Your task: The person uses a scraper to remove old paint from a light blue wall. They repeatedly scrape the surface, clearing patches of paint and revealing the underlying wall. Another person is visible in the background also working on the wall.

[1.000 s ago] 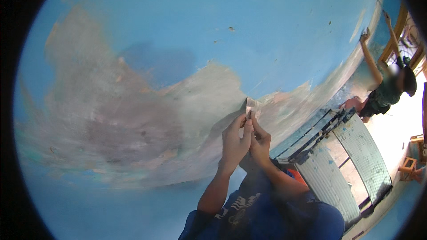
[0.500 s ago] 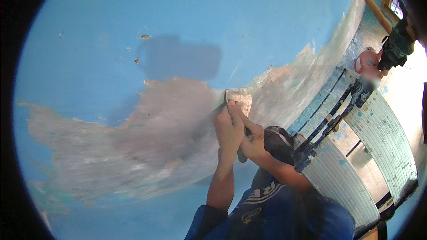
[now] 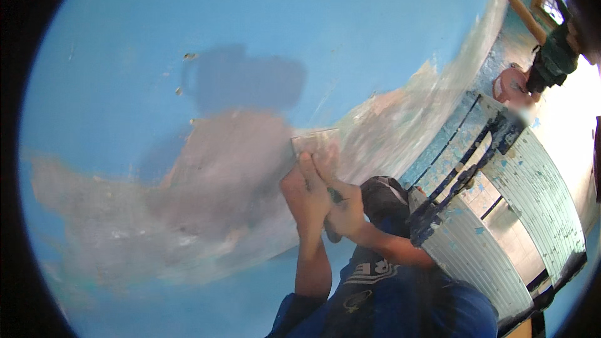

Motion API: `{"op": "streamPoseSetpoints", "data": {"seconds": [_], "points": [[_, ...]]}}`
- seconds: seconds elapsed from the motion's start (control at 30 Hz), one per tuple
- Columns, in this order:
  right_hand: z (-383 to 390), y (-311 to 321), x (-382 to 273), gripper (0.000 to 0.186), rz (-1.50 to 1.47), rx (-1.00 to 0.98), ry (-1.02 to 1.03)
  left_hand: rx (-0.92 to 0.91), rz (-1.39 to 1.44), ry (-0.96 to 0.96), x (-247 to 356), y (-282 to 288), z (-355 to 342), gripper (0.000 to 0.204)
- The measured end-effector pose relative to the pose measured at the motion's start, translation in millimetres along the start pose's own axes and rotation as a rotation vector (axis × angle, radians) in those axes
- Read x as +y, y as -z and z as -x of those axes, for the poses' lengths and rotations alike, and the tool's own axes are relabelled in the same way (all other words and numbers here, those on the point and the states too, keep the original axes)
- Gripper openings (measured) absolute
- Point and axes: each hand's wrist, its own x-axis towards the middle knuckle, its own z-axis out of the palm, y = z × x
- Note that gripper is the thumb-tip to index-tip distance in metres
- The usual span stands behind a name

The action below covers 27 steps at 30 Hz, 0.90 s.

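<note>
Both of my hands grip one scraper, its wide metal blade (image 3: pixel 317 144) pressed against or very close to a painted wall (image 3: pixel 350 37). My left hand (image 3: pixel 305 191) is closed around it on the left, with fingers stretched up along the blade. From the right, my right hand (image 3: pixel 347 209) wraps the dark handle, whose end sticks out below. The blade lies at the upper edge of a scraped grey-brown patch (image 3: pixel 231 156), where blue paint begins. Fingers and palms hide most of the handle.
Platforms of ribbed, paint-spattered boards (image 3: pixel 532 181) with a dark frame stand at the right. Beyond them, another person's arm (image 3: pixel 523 9) reaches up to the wall, near a pinkish round container (image 3: pixel 513 86). A dark cap (image 3: pixel 385 203) shows beside my right forearm.
The scraper and both hands have moved left and slightly down, still gripped together. The whole view has shifted a little to the left as well.
</note>
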Motion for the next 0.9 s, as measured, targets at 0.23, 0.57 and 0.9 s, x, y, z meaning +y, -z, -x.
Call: {"op": "streamPoseSetpoints", "data": {"seconds": [0.23,0.57,0.9], "points": [[-6.8,-0.9,-25.4,0.062,-0.136,-0.068,-0.345,-0.067,-0.028,-0.074,10.3,11.7,-11.8,0.050],[-17.8,-6.2,-31.5,0.060,-0.059,-0.018,-0.229,-0.044,-0.078,-0.149,26.0,17.4,-20.2,0.053],[-20.8,-10.1,-40.9,0.061,-0.110,-0.029,-0.229,-0.027,0.079,-0.081,28.9,22.3,-22.0,0.054]]}}
